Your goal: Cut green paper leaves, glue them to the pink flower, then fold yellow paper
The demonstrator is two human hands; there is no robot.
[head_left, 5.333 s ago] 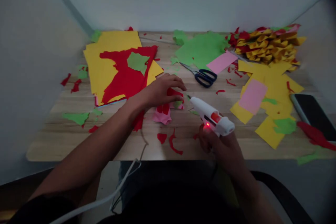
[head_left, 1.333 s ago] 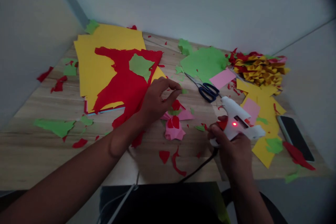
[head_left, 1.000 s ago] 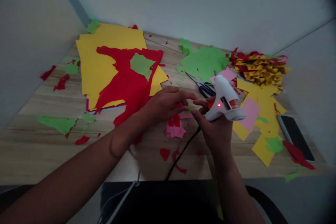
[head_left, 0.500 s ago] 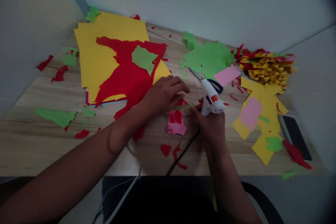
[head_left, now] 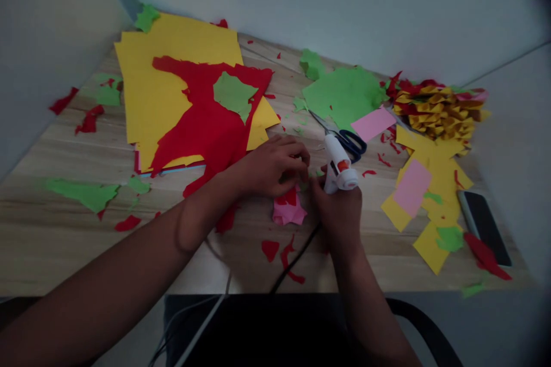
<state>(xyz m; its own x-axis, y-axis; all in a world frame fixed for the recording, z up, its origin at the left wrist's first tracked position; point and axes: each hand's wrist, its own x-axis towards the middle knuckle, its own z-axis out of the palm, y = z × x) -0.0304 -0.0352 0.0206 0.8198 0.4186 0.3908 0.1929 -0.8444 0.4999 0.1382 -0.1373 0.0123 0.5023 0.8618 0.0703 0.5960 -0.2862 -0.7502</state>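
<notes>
My right hand (head_left: 340,209) is wrapped round a white hot glue gun (head_left: 336,155) with an orange part in its side; a black cord runs from under this hand toward the table's front edge. My left hand (head_left: 279,166) hovers low over a small pink paper piece (head_left: 290,213) with scalloped edges and red paper (head_left: 287,196) on top. Its fingers are curled, thumb and index fingertips close together; what they pinch, if anything, is hidden. Dark-handled scissors (head_left: 355,146) lie just behind the glue gun, blades pointing away to the left.
Yellow sheets (head_left: 148,86) lie at the left under cut red paper (head_left: 202,132) and a green scrap (head_left: 232,93). A green sheet (head_left: 340,94) lies at the back. Folded yellow paper (head_left: 437,114) is heaped at the right, near a phone (head_left: 484,223). Scraps are scattered around.
My left fingers have curled down and drawn together over the pink and red paper. The right hand and glue gun have shifted slightly left, showing more of the scissors' handles.
</notes>
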